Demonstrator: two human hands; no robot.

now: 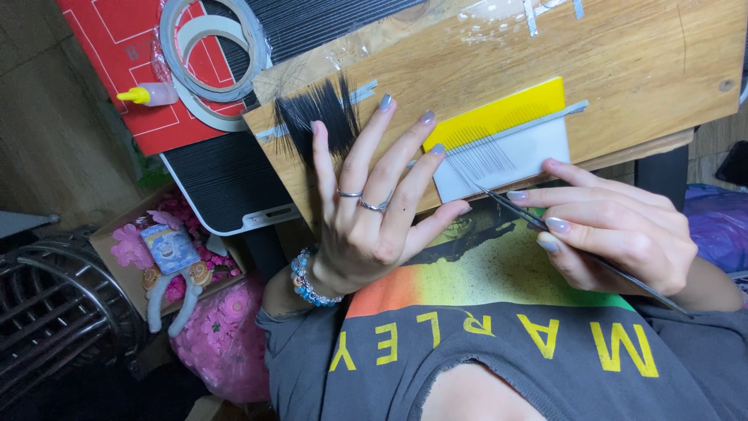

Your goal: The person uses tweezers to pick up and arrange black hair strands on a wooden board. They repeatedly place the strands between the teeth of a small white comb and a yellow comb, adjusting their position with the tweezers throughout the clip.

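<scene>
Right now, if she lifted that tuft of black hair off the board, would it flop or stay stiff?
The tuft of black hair would likely droop: its fine strands fan loosely at the ends. It looks very light, so it might scatter easily. Strips of clear tape seem to pin it to the wooden board.

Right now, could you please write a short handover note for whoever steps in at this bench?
Left hand: open, fingers spread, fingertips on the wooden board beside the black hair bundle taped there.
Right hand: pinching thin tweezers, tips at the white card.
Done: a row of fine black strands lies across the white card under the yellow strip.
Left: most of the bundle is unused.
</scene>
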